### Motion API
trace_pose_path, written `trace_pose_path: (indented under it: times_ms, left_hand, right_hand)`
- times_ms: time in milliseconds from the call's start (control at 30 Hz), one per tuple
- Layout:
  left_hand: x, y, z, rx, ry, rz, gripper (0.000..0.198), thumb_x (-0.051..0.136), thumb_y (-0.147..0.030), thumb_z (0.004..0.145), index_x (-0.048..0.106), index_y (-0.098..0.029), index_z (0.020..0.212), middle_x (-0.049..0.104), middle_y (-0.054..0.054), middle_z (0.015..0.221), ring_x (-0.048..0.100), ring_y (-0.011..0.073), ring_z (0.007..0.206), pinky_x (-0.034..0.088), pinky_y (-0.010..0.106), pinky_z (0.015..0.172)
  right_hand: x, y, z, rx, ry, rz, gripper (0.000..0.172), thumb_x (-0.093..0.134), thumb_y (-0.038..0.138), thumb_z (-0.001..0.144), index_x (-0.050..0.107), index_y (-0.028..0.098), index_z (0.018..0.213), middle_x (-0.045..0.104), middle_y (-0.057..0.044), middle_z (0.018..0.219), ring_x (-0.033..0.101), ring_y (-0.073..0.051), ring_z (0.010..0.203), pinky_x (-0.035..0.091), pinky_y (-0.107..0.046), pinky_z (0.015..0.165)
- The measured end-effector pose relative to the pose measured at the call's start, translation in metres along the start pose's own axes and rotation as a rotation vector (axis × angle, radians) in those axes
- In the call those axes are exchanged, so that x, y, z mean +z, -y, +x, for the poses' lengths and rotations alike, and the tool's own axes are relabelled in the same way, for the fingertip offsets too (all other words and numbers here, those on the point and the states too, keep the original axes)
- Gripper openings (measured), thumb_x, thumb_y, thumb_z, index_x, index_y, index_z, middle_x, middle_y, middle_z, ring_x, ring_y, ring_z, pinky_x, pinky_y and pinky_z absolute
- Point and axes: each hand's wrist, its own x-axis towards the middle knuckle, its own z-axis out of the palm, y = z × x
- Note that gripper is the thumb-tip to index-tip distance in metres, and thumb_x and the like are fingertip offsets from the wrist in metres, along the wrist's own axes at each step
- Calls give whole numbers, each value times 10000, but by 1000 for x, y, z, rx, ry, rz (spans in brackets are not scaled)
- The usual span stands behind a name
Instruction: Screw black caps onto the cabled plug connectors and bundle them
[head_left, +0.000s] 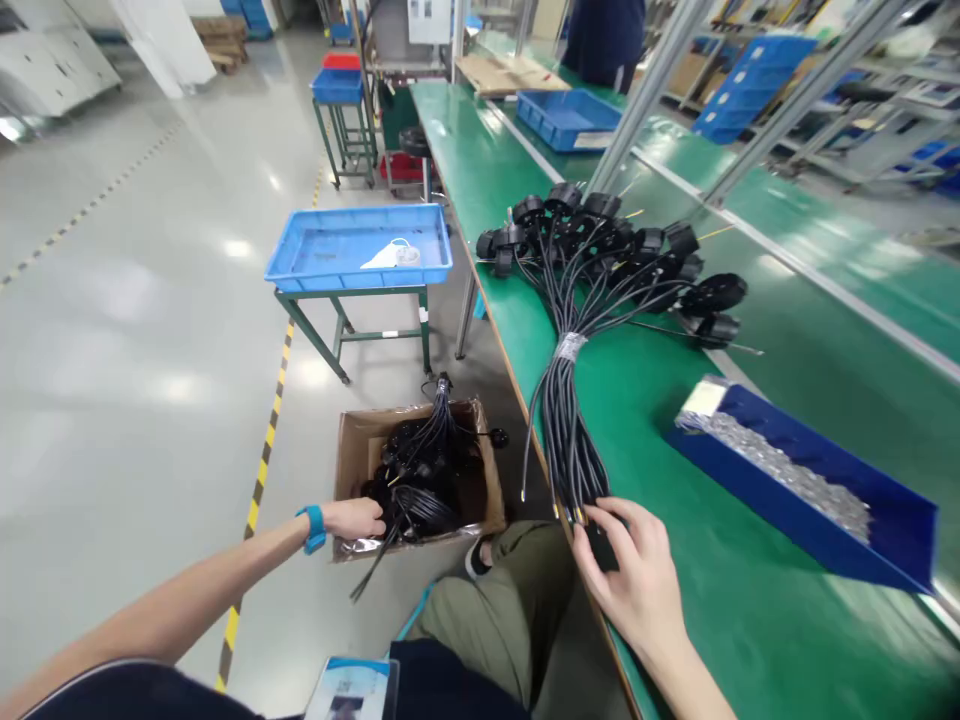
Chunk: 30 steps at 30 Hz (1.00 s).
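Note:
A bundle of black cables [566, 420] lies on the green workbench, bound with clear wrap near its middle. Round black plastic fittings [600, 235] sit at its far end. My right hand [630, 565] has its thumb and fingertips pinched at the loose cable ends, which hang over the bench's front edge. Down on the left, my left hand [356, 518] reaches over the side of an open cardboard box [352, 440]. Its fingers are curled and partly hidden, so what they grip does not show. More bundled black cables [420, 505] with dark fittings fill the box.
A dark blue bin [795, 500] of small shiny parts stands on the green workbench [697, 510] at the right. A blue tray [352, 275] rests on a metal stand beyond the box. Farther along are another blue tray [566, 120] and a person [604, 40]. Metal posts [649, 95] rise from the bench.

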Motion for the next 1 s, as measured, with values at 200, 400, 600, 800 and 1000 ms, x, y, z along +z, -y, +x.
trace_pose_path:
  times_ms: [200,400,600,800,1000]
  left_hand:
    - [-12,-22,-87,40,-40,-373,360,479,-515,849,442,-223,641,394,-47,529,330,118,470,273,263,466]
    - [-24,-41,-148,142,-178,-693,476,464,-655,863,370,-231,669,270,-69,563,194,102,497,164,251,461]
    - [-19,-62,-209,259,-285,-793,500,557,-636,870,447,-219,616,341,-35,540,264,121,507,243,280,499]
    - [2,-50,-243,256,-320,-962,517,592,-650,851,418,-226,614,265,-45,575,179,112,506,179,286,474]
    - [2,-44,-238,336,-434,-1103,536,604,-616,834,321,-226,601,176,-67,578,106,92,496,119,276,450]
  right_hand:
    - [1,3,0,-38,-56,5,187,655,201,899,621,186,1082,644,-137,1105,623,-299,1043,527,-477,900]
    - [-2,8,0,-115,-116,10,196,665,152,885,623,182,1074,664,-119,1070,630,-279,1026,520,-456,906]
    - [-5,10,0,-148,-118,39,153,638,147,897,637,191,1044,677,-104,1027,631,-263,997,517,-442,894]
    - [-1,9,0,-158,-101,47,109,613,154,920,637,186,1022,685,-101,1003,626,-254,978,514,-432,891]
    - [-1,11,3,-160,-52,94,88,571,167,946,649,192,978,694,-95,971,622,-249,944,503,-437,884]
